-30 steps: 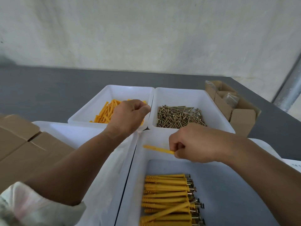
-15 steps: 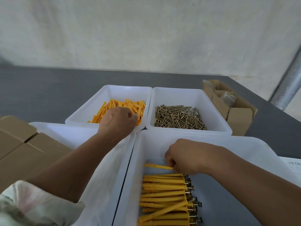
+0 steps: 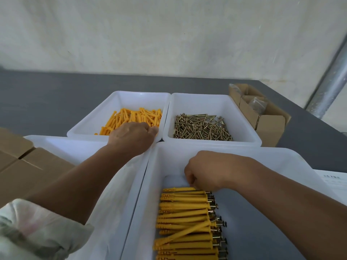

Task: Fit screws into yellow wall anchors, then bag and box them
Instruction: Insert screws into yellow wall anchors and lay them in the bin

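Observation:
My left hand point(image 3: 131, 137) reaches into the far left white bin point(image 3: 116, 96). Its curled fingers dip into the near edge of the loose yellow anchors point(image 3: 137, 115), and the fingertips are hidden. My right hand point(image 3: 212, 169) is low inside the near right bin point(image 3: 262, 152). It pinches the screw end of one yellow anchor with a screw point(image 3: 178, 189), which lies at the far end of the row of assembled anchors point(image 3: 184, 222). Loose brass screws point(image 3: 201, 126) fill the far right bin point(image 3: 244, 117).
A near left white bin point(image 3: 65, 145) lies under my left forearm. Closed cardboard boxes point(image 3: 28, 171) stand at the left. An open cardboard box point(image 3: 270, 124) holding a small plastic bag point(image 3: 257, 104) sits at the far right, with a paper sheet point(image 3: 332, 179) nearer.
My right hand carried the assembled anchor down into the near bin onto the row. My left hand dropped from above the anchor bin into the loose anchors.

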### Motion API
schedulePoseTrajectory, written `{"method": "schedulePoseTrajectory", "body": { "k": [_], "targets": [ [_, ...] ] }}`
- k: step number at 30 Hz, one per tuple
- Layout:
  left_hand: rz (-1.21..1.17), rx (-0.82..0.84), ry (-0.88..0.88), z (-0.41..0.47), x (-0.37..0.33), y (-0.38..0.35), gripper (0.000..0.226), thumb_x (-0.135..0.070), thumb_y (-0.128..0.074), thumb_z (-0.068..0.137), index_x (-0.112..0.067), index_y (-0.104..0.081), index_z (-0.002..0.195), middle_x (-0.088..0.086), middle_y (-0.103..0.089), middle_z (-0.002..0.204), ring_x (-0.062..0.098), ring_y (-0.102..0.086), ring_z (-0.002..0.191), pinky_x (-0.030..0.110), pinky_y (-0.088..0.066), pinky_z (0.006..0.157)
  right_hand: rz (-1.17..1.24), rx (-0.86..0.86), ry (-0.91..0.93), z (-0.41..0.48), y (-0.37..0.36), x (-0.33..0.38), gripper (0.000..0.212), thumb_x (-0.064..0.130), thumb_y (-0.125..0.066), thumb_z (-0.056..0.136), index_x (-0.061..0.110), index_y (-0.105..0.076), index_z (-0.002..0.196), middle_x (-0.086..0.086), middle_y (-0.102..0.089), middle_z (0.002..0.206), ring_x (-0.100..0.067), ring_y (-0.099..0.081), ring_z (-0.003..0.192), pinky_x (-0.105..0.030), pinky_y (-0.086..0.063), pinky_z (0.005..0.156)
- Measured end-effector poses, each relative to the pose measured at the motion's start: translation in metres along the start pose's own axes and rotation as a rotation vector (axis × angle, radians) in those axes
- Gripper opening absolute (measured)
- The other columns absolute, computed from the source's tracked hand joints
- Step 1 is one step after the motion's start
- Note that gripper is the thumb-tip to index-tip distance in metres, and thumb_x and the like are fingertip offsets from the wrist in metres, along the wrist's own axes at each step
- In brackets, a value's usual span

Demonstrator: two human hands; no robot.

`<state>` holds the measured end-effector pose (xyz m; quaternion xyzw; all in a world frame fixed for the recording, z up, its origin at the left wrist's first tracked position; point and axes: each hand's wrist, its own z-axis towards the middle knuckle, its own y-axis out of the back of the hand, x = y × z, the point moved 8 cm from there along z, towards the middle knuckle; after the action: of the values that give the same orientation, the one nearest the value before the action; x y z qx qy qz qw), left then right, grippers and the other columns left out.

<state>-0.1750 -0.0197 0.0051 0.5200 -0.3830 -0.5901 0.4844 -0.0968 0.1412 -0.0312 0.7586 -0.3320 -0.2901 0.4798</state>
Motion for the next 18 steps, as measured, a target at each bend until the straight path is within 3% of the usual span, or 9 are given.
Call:
{"method": "schedulePoseTrajectory", "body": {
  "k": [3, 8, 11, 14, 18],
  "targets": [
    [0.015, 0.036, -0.002, 0.001, 0.001, -0.003, 0.050, -0.057, -0.024, 0.098, -0.034, -0.063, 0.118, 0.003, -0.063, 0.121, 0.027, -0.052, 0.115, 0.038, -0.038, 0.085, 0.109, -0.109, 0.013, -0.009, 0.022, -0.001, 0.026, 0.013, -0.050, 0.094, 0.017, -0.072, 0.106, 0.002, -0.069, 0.106, -0.016, -0.061, 0.099, -0.025, -0.044, 0.075],
    [0.051, 0.077, -0.004, 0.002, 0.000, -0.006, 0.053, -0.059, -0.021, 0.097, -0.033, -0.066, 0.107, 0.006, -0.062, 0.123, 0.030, -0.051, 0.116, 0.038, -0.033, 0.082, 0.268, -0.468, -0.058, -0.023, 0.067, -0.026, 0.020, 0.021, -0.053, 0.091, 0.024, -0.072, 0.092, 0.014, -0.063, 0.079, -0.009, -0.059, 0.082, -0.025, -0.048, 0.071],
    [0.067, 0.086, -0.007, 0.003, 0.000, -0.008, 0.054, -0.059, -0.020, 0.097, -0.032, -0.065, 0.106, 0.006, -0.061, 0.124, 0.031, -0.050, 0.117, 0.038, -0.033, 0.083, 0.419, -0.695, -0.183, -0.024, 0.075, -0.058, 0.019, 0.019, -0.052, 0.089, 0.024, -0.070, 0.086, 0.013, -0.067, 0.082, -0.011, -0.060, 0.084, -0.030, -0.051, 0.074],
    [0.074, 0.076, -0.017, 0.003, -0.002, -0.008, 0.053, -0.057, -0.020, 0.098, -0.029, -0.064, 0.107, 0.005, -0.062, 0.122, 0.030, -0.051, 0.116, 0.036, -0.032, 0.082, 0.458, -0.688, -0.322, -0.013, 0.060, -0.089, 0.017, 0.022, -0.052, 0.092, 0.025, -0.068, 0.087, 0.007, -0.065, 0.096, -0.015, -0.058, 0.089, -0.031, -0.048, 0.077],
    [0.073, 0.089, -0.016, 0.004, -0.001, -0.009, 0.053, -0.057, -0.020, 0.098, -0.028, -0.063, 0.110, 0.005, -0.062, 0.122, 0.029, -0.051, 0.116, 0.036, -0.032, 0.082, 0.500, -0.488, -0.475, 0.005, 0.031, -0.117, 0.033, 0.038, -0.050, 0.095, 0.012, -0.070, 0.095, -0.004, -0.068, 0.096, -0.020, -0.059, 0.081, -0.027, -0.038, 0.057]
  ]
}}
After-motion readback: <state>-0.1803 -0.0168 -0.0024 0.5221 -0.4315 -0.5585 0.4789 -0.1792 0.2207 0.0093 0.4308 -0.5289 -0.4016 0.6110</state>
